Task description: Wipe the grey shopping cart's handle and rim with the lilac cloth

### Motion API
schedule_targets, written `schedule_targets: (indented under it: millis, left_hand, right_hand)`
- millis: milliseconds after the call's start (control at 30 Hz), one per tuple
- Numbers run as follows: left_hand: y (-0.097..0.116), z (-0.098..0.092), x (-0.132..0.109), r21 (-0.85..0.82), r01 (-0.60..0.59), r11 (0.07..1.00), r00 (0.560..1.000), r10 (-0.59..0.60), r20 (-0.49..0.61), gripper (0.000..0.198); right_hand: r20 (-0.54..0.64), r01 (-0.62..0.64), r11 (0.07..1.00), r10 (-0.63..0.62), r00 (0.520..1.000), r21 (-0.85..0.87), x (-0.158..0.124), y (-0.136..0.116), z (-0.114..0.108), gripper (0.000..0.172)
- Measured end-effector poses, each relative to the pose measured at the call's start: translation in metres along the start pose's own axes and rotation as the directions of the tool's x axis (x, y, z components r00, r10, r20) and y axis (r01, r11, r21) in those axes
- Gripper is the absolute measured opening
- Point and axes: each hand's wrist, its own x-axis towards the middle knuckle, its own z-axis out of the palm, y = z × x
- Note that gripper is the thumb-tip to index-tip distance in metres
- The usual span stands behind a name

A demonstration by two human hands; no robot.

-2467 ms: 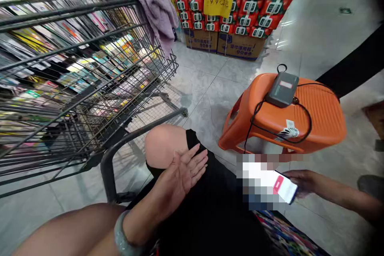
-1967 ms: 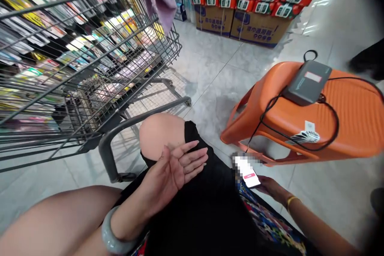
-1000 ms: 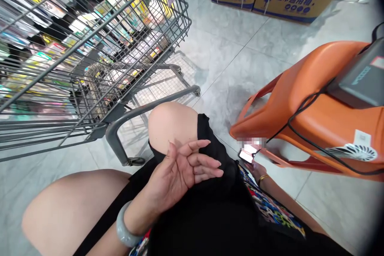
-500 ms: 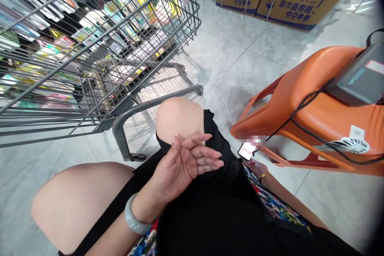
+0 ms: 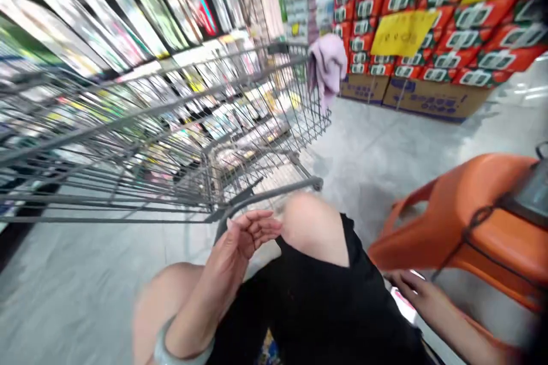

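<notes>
My left hand (image 5: pixel 240 245) is raised over my lap, palm turned up and inward. Its fingers are lightly bent, the thumb stands apart, and nothing lies in it. A pale bangle (image 5: pixel 182 348) circles that wrist. Low on the right, beside my thigh in black cloth, my right hand (image 5: pixel 417 291) closes over a phone (image 5: pixel 405 305) whose lit screen shows partly between and below the fingers. Motion blurs this hand, and its far fingers are hidden. A black cord (image 5: pixel 475 219) runs from near the phone across an orange plastic stool (image 5: pixel 466 199).
A grey wire shopping cart (image 5: pixel 171 94) stands in front on the left, with a lilac cloth (image 5: pixel 329 63) on its corner. Packaged goods hang behind it. Red packs (image 5: pixel 460 40) are stacked on cartons (image 5: pixel 428 100) at the back right. A dark grey box (image 5: pixel 531 194) sits on the stool.
The view has tilted up, showing more shelves and red packs. My left hand has turned more edge-on and its fingers bend more. My right hand now covers more of the phone.
</notes>
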Motion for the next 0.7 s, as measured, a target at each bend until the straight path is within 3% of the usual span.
schedule_targets:
  millis: [33, 67, 167, 233, 300, 333, 367, 433, 467, 500, 567, 600, 633, 700]
  left_hand:
    - [0.009, -0.006, 0.0, 0.048, -0.053, 0.997, 0.998, 0.055, -0.033, 0.06]
    - [0.018, -0.012, -0.001, 0.093, -0.105, 0.99, 0.992, 0.11, -0.056, 0.059]
    - [0.043, -0.025, -0.005, 0.208, -0.224, 0.952, 0.966, 0.246, -0.083, 0.056]
    - [0.061, -0.031, -0.007, 0.301, -0.276, 0.913, 0.943, 0.318, -0.1, 0.052]
    - [0.084, -0.035, -0.009, 0.468, -0.331, 0.819, 0.902, 0.42, -0.097, 0.049]
    - [0.097, -0.036, -0.008, 0.582, -0.361, 0.729, 0.869, 0.489, -0.073, 0.047]
    - [0.112, -0.035, -0.008, 0.7, -0.381, 0.604, 0.834, 0.552, -0.023, 0.045]
    - [0.143, -0.03, -0.003, 0.889, -0.382, 0.252, 0.736, 0.665, 0.127, 0.043]
    - [0.158, -0.028, 0.002, 0.936, -0.347, 0.068, 0.698, 0.685, 0.208, 0.043]
    - [0.172, -0.025, 0.008, 0.954, -0.284, -0.093, 0.689, 0.672, 0.271, 0.044]
    - [0.196, -0.021, 0.022, 0.94, -0.124, -0.317, 0.7, 0.644, 0.31, 0.051]
    - [0.205, -0.021, 0.029, 0.918, -0.036, -0.395, 0.75, 0.597, 0.286, 0.054]
    - [0.211, -0.022, 0.036, 0.893, 0.03, -0.448, 0.78, 0.57, 0.259, 0.057]
    - [0.219, -0.028, 0.046, 0.849, 0.12, -0.515, 0.846, 0.5, 0.184, 0.061]
  right_hand:
    - [-0.005, 0.19, 0.979, -0.191, 0.982, -0.071, 0.0, -0.024, 0.006, 0.025]
    - [0.009, 0.377, 0.914, -0.38, 0.925, -0.148, -0.002, -0.05, 0.014, 0.031]
    - [0.103, 0.715, 0.646, -0.719, 0.687, -0.267, -0.01, -0.142, 0.042, 0.032]
    - [0.081, 0.846, 0.43, -0.876, 0.475, -0.316, -0.011, -0.212, 0.06, 0.033]
    - [-0.1, 0.872, 0.295, -0.955, 0.279, -0.389, -0.005, -0.286, 0.068, 0.046]
    - [-0.175, 0.865, 0.27, -0.961, 0.215, -0.423, 0.002, -0.324, 0.067, 0.055]
    - [-0.223, 0.851, 0.267, -0.958, 0.181, -0.453, 0.01, -0.361, 0.064, 0.064]
    - [-0.178, 0.809, 0.267, -0.963, 0.202, -0.524, 0.033, -0.425, 0.051, 0.081]
    - [-0.076, 0.785, 0.238, -0.968, 0.239, -0.572, 0.045, -0.452, 0.045, 0.085]
    - [0.027, 0.761, 0.186, -0.966, 0.258, -0.622, 0.057, -0.473, 0.039, 0.084]
    - [0.197, 0.754, 0.092, -0.938, 0.284, -0.65, 0.074, -0.501, 0.031, 0.073]
    - [0.259, 0.781, 0.079, -0.919, 0.298, -0.619, 0.078, -0.509, 0.028, 0.063]
    - [0.272, 0.814, 0.125, -0.904, 0.329, -0.567, 0.078, -0.514, 0.026, 0.053]
    - [0.168, 0.845, 0.335, -0.885, 0.434, -0.417, 0.071, -0.518, 0.021, 0.045]
